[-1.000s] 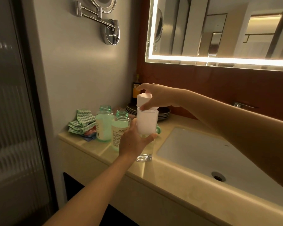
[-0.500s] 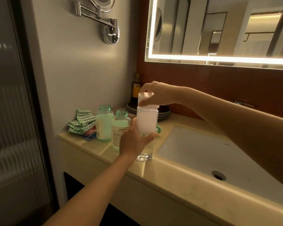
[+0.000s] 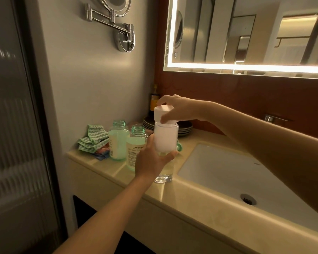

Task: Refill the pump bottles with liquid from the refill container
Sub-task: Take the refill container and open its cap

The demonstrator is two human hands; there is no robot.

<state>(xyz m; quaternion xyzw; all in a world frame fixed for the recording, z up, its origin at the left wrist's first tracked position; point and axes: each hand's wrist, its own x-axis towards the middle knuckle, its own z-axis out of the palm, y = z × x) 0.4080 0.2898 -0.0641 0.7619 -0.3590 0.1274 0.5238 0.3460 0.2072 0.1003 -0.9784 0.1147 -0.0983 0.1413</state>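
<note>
Left hand (image 3: 152, 158): fingers curled around the middle of a tall clear bottle (image 3: 165, 139), thumb on the right-hand side. The base is set on the beige stone countertop (image 3: 173, 198), just left of the white sink basin (image 3: 228, 171). Right hand (image 3: 176, 109): fingertips pinched around a white faceted cap (image 3: 162, 114) seated on the bottle's top.

Surroundings:
- Two open green-tinted pump-less bottles are stood just left of the held one: the nearer (image 3: 136, 145) is partly covered by the left hand, the farther (image 3: 117, 142) is beside it.
- A green-and-white wavy-patterned cloth (image 3: 94, 138) is bunched at the far-left end, against the wall.
- A stack of dark round plates (image 3: 184, 128) is placed behind the held bottle, under the right wrist.
- A dark bottle with a yellow label (image 3: 153, 101) is set in the far corner.
- A small green round part (image 3: 179, 146) is seen just right of the held bottle.
- A lit-edged wall mirror (image 3: 246, 33) and a chrome swing-arm mirror (image 3: 117, 24) are mounted above.

Hidden or unclear:
- The held bottle reads white above the grip and clear below. The join is covered by the left hand, so one vessel or two stacked cannot be told.
- Whether the cap is threaded on or loose cannot be told.
- Label text on the nearer green bottle is too small to read.
- The chrome tap (image 3: 270, 118) is mostly hidden by the right forearm.
- The basin is cut off at the right edge.
</note>
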